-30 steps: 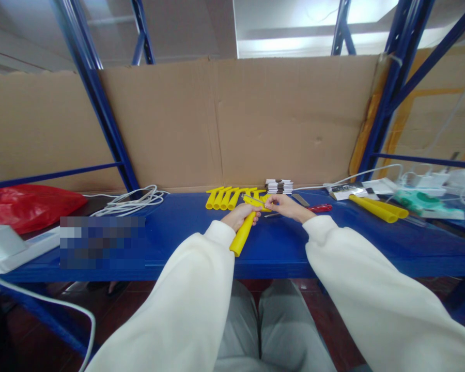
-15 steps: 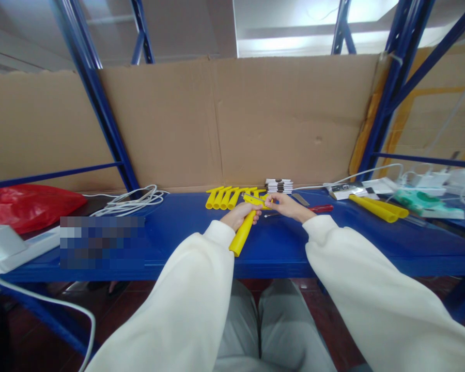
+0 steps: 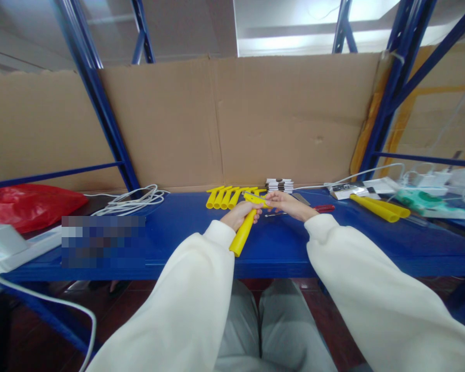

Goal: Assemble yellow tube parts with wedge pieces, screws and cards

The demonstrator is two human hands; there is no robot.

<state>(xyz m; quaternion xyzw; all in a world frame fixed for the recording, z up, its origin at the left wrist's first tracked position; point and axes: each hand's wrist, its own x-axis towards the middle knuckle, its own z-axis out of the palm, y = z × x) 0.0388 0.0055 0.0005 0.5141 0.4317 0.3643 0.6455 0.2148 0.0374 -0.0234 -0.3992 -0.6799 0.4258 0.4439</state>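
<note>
My left hand is wrapped round the tubular handle of a yellow scraper, its hollow end towards me. A thin grey metal strip lies along the scraper's crosswise head. The fingers of my right hand pinch the right end of that head; any small part between them is hidden. Under and beside my right hand lie a thin metal tool and a red-handled tool. Behind my hands, several more yellow scrapers stand in a row, handle openings facing me.
A stack of small white-and-black boxes stands by the cardboard wall. A flat grey strip lies nearby. Two yellow tubes lie right on the blue table; left are coiled white cables, a power strip and a red bag.
My right fingers have shifted slightly and straightened along the right end of the scraper head. My left hand and the scraper stay in place.
</note>
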